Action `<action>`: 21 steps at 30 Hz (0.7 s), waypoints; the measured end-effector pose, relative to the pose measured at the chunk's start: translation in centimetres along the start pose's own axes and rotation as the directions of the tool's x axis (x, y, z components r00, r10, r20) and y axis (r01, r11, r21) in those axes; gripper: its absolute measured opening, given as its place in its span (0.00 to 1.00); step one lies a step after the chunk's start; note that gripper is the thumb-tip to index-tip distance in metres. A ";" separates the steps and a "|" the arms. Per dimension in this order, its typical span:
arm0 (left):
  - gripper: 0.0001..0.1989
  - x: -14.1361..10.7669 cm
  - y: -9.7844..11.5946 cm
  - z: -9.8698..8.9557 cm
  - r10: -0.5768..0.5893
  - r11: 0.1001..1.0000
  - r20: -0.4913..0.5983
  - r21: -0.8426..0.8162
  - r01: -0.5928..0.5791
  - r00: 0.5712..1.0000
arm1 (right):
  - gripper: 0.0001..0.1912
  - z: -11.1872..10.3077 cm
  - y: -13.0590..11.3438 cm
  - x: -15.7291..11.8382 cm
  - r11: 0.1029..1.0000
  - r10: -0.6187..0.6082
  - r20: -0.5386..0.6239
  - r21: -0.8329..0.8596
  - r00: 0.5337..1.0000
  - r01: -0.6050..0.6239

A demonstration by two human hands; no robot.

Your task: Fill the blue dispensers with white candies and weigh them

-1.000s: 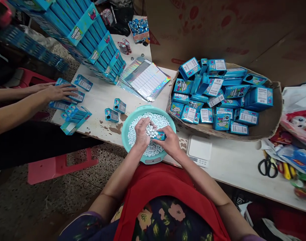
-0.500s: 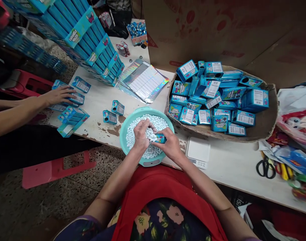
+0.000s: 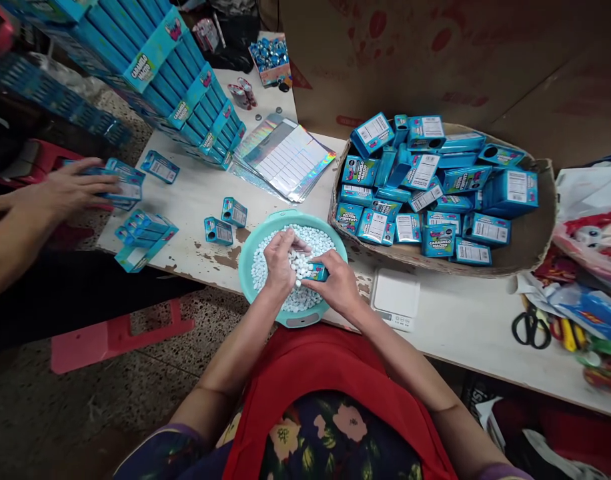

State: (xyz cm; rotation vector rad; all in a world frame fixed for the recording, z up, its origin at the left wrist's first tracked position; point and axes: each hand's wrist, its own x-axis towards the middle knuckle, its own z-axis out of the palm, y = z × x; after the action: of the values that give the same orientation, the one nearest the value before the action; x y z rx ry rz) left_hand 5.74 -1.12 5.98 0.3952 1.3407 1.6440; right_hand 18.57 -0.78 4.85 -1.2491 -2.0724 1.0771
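Observation:
A turquoise basin (image 3: 246, 257) full of small white candies (image 3: 305, 302) stands at the table's front edge. Over it, my left hand (image 3: 280, 262) is cupped around a heap of the candies, fingers curled. My right hand (image 3: 338, 281) grips a small blue box (image 3: 317, 271) between thumb and fingers, lying sideways with its end against the candies in my left palm. Some candies sit at the box's end; its opening is hidden. Two blue boxes (image 3: 219, 231) stand on the table left of the basin.
Right of the basin lie a white scale (image 3: 395, 299) and a cardboard tray (image 3: 528, 257) of blue boxes. Holographic sheets (image 3: 289, 160) lie behind. Tall stacked displays (image 3: 180, 100) rise at back left. Another person's hands (image 3: 78, 190) handle boxes at left. Black scissors (image 3: 531, 328) lie right.
My hands stay over the basin with box and candies, the left fingers slightly shifted. The other person's hand has moved left, along with blue boxes.

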 end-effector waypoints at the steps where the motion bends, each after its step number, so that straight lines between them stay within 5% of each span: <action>1: 0.16 0.0 0.1 0.1 0.002 1.000 0.000 0.008 -0.002 1.000 | 0.18 0.0 -0.1 0.0 1.000 0.002 -0.006 -0.002 1.000 -0.002; 21: 0.15 -0.4 0.8 0.5 -0.029 0.999 0.146 -0.015 0.031 0.989 | 0.20 0.3 0.9 -0.4 0.980 -0.035 -0.146 0.191 0.989 0.063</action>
State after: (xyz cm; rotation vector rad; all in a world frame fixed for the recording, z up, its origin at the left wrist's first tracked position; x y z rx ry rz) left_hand 5.94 -1.13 7.01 0.4735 1.2177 1.5696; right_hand 19.02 -1.04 3.90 -1.1377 -1.8340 1.1062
